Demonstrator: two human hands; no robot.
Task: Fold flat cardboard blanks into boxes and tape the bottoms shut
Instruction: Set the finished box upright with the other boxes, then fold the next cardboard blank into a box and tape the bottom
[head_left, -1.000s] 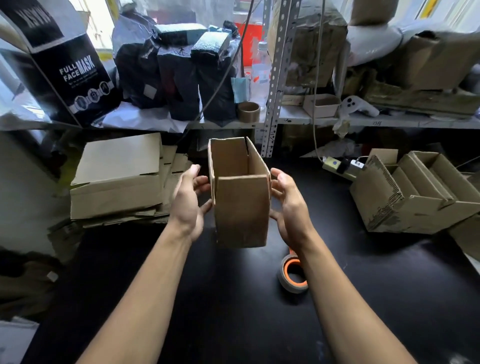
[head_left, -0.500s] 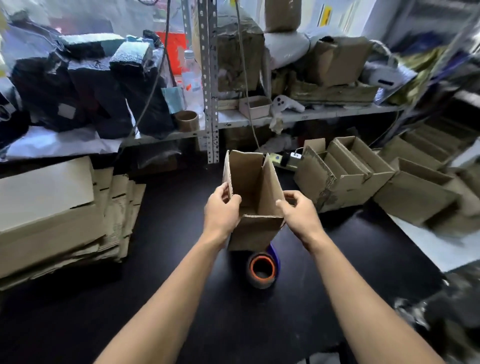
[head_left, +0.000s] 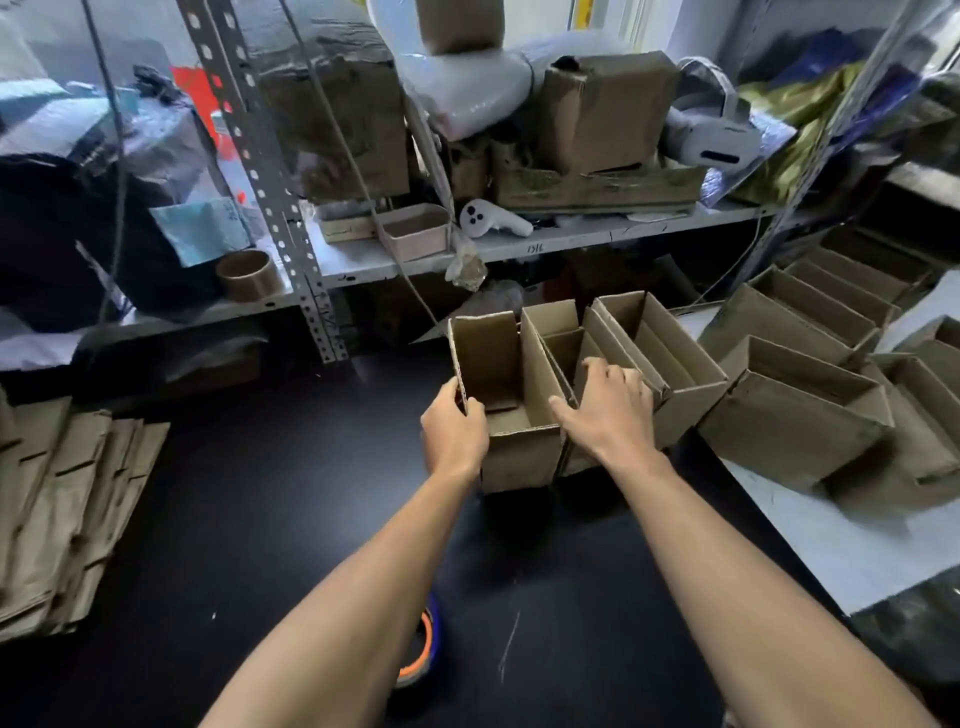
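Observation:
An upright folded cardboard box (head_left: 519, 457), open at the top, stands on the black table (head_left: 291, 519) close against a row of finished boxes (head_left: 654, 353). My left hand (head_left: 453, 434) grips the box's left wall, thumb over the rim. On the other side, my right hand (head_left: 605, 410) holds the right wall, with the thumb on the box side and the fingers reaching over toward the neighbouring box. A tape roll with an orange core (head_left: 418, 649) lies on the table between my forearms, partly hidden by my left arm.
A stack of flat cardboard blanks (head_left: 67, 509) lies at the left table edge. More folded boxes (head_left: 795, 415) crowd the right side and a white surface (head_left: 841, 551). A metal shelf (head_left: 519, 249) full of clutter runs behind the table.
Both hands carried the box forward and to the right, from in front of me to beside the row of finished boxes. The tape roll now lies nearer to me.

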